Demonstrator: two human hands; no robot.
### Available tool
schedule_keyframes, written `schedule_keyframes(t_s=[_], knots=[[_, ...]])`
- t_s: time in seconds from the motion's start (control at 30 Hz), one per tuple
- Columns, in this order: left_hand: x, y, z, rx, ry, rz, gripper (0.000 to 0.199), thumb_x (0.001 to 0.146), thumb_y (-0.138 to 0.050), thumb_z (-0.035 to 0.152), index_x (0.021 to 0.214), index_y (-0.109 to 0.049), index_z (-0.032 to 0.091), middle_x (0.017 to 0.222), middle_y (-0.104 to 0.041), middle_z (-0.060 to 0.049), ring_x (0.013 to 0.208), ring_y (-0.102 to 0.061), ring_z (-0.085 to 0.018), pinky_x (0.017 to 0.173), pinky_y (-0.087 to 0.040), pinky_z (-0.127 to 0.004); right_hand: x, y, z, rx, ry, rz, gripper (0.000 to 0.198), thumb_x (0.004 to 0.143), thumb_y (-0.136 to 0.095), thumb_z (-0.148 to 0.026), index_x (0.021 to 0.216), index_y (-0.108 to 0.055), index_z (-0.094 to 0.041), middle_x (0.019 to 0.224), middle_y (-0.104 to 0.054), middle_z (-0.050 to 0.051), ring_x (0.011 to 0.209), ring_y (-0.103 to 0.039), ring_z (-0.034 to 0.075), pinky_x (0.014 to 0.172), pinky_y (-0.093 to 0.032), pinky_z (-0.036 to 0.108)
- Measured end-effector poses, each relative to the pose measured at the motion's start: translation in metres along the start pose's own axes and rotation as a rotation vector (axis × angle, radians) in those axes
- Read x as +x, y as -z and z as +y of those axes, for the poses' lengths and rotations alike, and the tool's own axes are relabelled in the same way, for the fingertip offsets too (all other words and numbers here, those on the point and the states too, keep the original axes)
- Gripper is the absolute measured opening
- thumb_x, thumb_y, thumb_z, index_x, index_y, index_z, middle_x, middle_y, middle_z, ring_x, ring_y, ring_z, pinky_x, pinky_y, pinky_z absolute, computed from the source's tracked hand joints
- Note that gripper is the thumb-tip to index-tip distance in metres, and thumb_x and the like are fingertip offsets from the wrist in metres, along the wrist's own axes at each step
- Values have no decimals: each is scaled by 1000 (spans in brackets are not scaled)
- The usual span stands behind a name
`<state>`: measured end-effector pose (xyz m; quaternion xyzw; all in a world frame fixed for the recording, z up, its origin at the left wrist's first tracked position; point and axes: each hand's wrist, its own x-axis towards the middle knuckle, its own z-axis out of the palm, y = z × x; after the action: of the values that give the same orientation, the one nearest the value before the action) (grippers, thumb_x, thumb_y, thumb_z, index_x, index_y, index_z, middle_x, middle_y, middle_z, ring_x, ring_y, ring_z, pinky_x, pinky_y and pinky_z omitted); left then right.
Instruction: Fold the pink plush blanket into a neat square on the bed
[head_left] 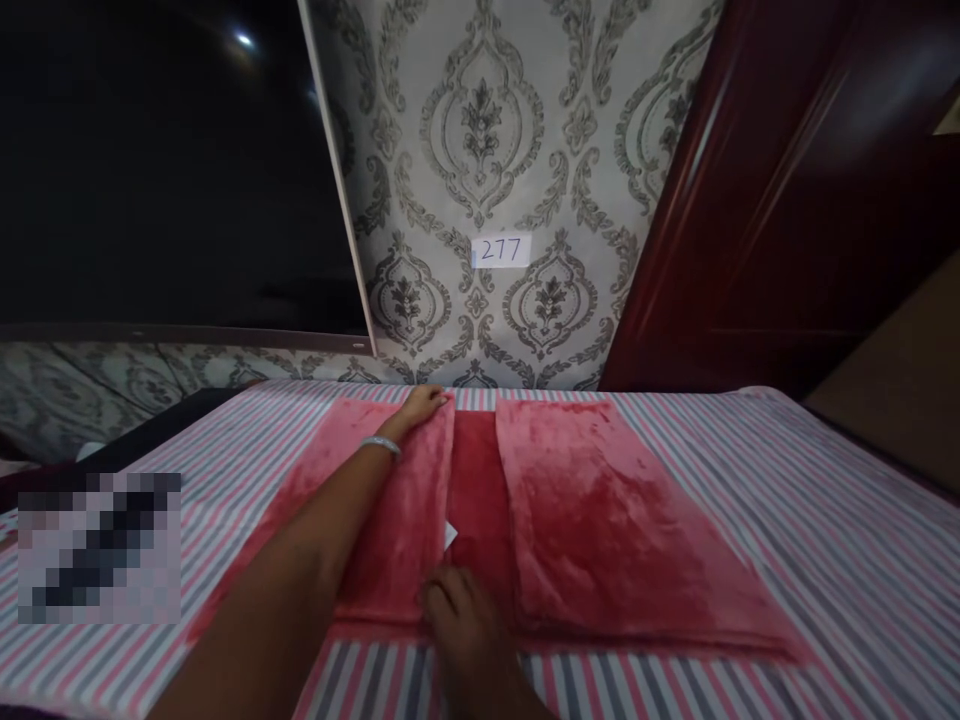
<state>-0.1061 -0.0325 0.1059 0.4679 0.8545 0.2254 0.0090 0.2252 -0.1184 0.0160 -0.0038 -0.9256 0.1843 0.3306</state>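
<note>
A plush red blanket (600, 520) lies spread in front of me, its left and right sides folded inward. Between the two folded panels runs a strip of darker red, and a small white tag (450, 534) sticks out at the left panel's inner edge. My left hand (424, 405), with a silvery bracelet (382, 444) at the wrist, reaches to the far inner corner of the left panel, fingers closed on it. At the near end of that same edge, my right hand (463, 612) has its fingers curled on the fabric; its fingertips are partly hidden.
Under the blanket is a striped pink, grey and white sheet (750, 460). Patterned wallpaper rises behind, bearing a paper label (501, 251) reading 277. A large dark screen (172, 170) stands left, glossy dark-red furniture (765, 200) right. A pixelated patch covers something at lower left.
</note>
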Motion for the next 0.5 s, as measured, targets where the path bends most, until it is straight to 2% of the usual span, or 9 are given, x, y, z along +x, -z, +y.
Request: schedule_keyframes(t_s=[0.13,0.23,0.5], knots=[[-6,-15,-1,21,11,23,20,93,-52,23,97,-71,18,99,-72,-7,93,-63,-20,83,-46,-29,1,-2,-2,-18,-45,0,25,87,-60,-1,99,-57,-23,100,-65,2,86,-61,18,69,-49,28],[-10,-19,-2,55,33,20,22,95,-51,25,101,-71,19,105,-72,-8,98,-64,-21,86,-46,-30,3,-3,-3,-35,-93,-3,23,85,-63,-4,97,-58,-23,100,-65,2,86,-61,19,72,-50,30],[-13,-8,19,204,32,-22,26,98,-48,25,105,-71,15,117,-70,-15,114,-63,-24,98,-46,-31,10,27,-12,-1,-86,-97,21,87,-64,-7,102,-60,-22,106,-64,4,93,-60,20,81,-52,33]])
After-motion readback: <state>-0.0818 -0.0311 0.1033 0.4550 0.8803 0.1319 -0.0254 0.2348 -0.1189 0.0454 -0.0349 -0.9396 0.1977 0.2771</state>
